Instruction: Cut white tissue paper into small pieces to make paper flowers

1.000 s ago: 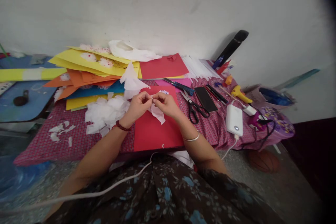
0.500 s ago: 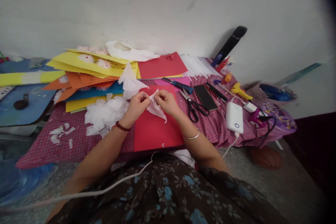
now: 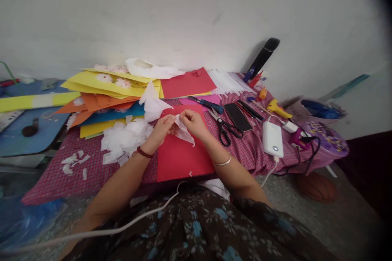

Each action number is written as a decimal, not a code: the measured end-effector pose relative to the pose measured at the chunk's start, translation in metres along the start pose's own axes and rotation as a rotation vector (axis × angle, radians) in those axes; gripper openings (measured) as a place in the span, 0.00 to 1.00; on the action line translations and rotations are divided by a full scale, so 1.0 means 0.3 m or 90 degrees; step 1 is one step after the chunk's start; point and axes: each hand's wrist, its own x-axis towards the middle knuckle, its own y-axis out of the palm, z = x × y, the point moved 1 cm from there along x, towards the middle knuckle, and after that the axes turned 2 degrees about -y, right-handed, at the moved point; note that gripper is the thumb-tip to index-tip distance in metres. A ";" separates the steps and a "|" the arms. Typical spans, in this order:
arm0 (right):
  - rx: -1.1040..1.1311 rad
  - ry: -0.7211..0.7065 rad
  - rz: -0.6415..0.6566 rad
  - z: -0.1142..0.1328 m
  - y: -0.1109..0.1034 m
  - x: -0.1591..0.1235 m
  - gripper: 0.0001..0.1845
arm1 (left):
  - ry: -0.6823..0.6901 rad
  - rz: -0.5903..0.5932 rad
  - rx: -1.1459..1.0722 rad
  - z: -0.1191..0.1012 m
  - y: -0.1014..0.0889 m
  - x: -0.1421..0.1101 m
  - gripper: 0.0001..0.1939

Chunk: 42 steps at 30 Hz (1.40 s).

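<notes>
Between both hands is a small piece of white tissue paper [image 3: 184, 133], its loose corner hanging down to the right. My left hand [image 3: 163, 130] is closed, thumb and fingers pinching the tissue's left end. My right hand [image 3: 193, 123] pinches its upper part from the other side. Beneath them lies a sheet of red paper [image 3: 183, 161] on the checked tablecloth. A heap of white tissue pieces [image 3: 124, 138] sits left of my left hand, and a larger torn tissue [image 3: 152, 104] lies just beyond it.
Black-handled scissors [image 3: 225, 128], a blue utility knife [image 3: 208, 104] and a phone [image 3: 238, 116] lie to the right. Farther right are a white power bank [image 3: 272, 138] with cables and a yellow glue gun [image 3: 279, 109]. Stacked coloured sheets [image 3: 107, 85] stand back left, near paper scraps [image 3: 72, 163].
My hands stay together at the tissue; the left fingers have shifted around its end and the tissue looks more gathered. The whole view has tilted slightly, moving the table lower in the picture.
</notes>
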 end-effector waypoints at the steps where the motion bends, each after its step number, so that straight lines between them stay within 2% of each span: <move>1: -0.004 0.000 0.003 -0.001 0.005 -0.002 0.07 | 0.011 -0.007 0.014 0.007 0.003 0.001 0.24; 8: 0.029 0.023 -0.008 -0.031 0.011 0.009 0.09 | 0.059 -0.072 0.036 0.020 -0.006 0.009 0.19; 12: 0.064 0.043 -0.028 -0.050 -0.001 0.021 0.14 | 0.068 -0.088 0.041 0.003 -0.011 0.000 0.20; 18: 0.088 0.057 0.046 -0.048 -0.002 0.014 0.25 | 0.084 -0.063 0.063 -0.012 0.002 -0.011 0.18; 23: 0.067 0.053 0.077 -0.049 -0.006 0.014 0.19 | 0.086 -0.050 0.060 -0.007 0.005 -0.013 0.17; 30: 0.084 0.060 0.046 -0.061 -0.007 0.022 0.13 | 0.057 -0.080 0.025 -0.008 0.000 -0.012 0.20; 35: 0.060 0.058 0.040 -0.052 0.001 0.017 0.11 | 0.007 -0.058 0.009 -0.010 0.008 -0.013 0.22; 42: 0.062 0.057 0.046 -0.064 0.004 0.018 0.12 | -0.003 -0.056 -0.016 -0.008 0.013 -0.010 0.12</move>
